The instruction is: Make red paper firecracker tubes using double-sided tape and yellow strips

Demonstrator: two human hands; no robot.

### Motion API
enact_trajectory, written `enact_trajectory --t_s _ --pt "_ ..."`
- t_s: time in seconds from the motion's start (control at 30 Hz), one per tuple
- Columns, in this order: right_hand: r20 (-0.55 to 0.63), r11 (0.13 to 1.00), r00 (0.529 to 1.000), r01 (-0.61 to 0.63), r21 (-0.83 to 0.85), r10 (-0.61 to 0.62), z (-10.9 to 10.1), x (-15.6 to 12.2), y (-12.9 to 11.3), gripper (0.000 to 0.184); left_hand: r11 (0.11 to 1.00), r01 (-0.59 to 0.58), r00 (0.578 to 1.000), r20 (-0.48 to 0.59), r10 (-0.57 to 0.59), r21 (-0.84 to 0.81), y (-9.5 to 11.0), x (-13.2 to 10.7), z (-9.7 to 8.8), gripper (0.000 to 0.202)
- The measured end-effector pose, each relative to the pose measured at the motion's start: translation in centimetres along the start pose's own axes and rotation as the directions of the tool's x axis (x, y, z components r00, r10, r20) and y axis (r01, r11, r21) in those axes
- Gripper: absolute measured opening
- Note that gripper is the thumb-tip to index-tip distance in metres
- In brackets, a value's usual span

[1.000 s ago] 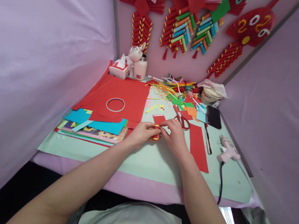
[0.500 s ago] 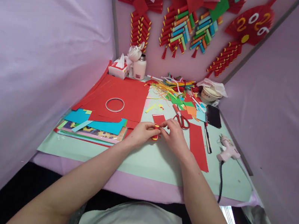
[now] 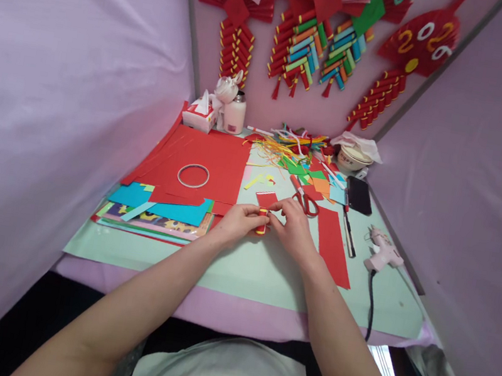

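- The small red roll [image 3: 263,214] with yellow ends is in front of the person, between the two hands.
- The left hand [image 3: 238,222] pinches the roll from its left side.
- The right hand [image 3: 293,226] has its fingertips bent in close at the roll's right side, near the far end. I can't tell if they grip it.
- The roll's long way runs from near to far, across the left thumb.
- The left hand is nearer: it's on the roll.
- A small red paper [image 3: 267,199] lies just past the roll.

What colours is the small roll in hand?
The small roll is red with yellow ends; head view.
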State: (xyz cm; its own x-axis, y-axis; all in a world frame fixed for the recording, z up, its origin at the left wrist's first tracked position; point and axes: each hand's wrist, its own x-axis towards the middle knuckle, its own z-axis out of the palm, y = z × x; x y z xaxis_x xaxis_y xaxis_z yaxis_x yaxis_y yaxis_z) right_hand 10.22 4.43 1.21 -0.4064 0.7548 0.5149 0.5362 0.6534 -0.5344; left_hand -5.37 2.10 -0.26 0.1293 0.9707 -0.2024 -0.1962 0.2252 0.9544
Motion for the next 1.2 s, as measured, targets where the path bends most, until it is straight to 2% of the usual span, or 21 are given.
enact_trajectory --t_s 0.13,0.43,1.2 --pt "0.002 1.0 1.0 -0.014 -0.001 0.014 0.01 -0.01 -0.04 0.005 1.0 0.016 1.0 -0.003 -0.016 -0.025 0.05 -0.05 0.04 0.027" --pt "0.027 1.0 1.0 -0.017 0.017 0.017 -0.06 -0.02 0.01 0.006 0.998 -0.033 0.999 0.018 0.032 0.053 0.08 -0.05 -0.13 0.027" --pt "0.054 0.999 0.998 -0.024 0.023 0.023 -0.23 -0.07 -0.11 0.005 0.999 -0.017 1.0 0.025 0.016 0.051 0.21 -0.21 -0.1 0.03"
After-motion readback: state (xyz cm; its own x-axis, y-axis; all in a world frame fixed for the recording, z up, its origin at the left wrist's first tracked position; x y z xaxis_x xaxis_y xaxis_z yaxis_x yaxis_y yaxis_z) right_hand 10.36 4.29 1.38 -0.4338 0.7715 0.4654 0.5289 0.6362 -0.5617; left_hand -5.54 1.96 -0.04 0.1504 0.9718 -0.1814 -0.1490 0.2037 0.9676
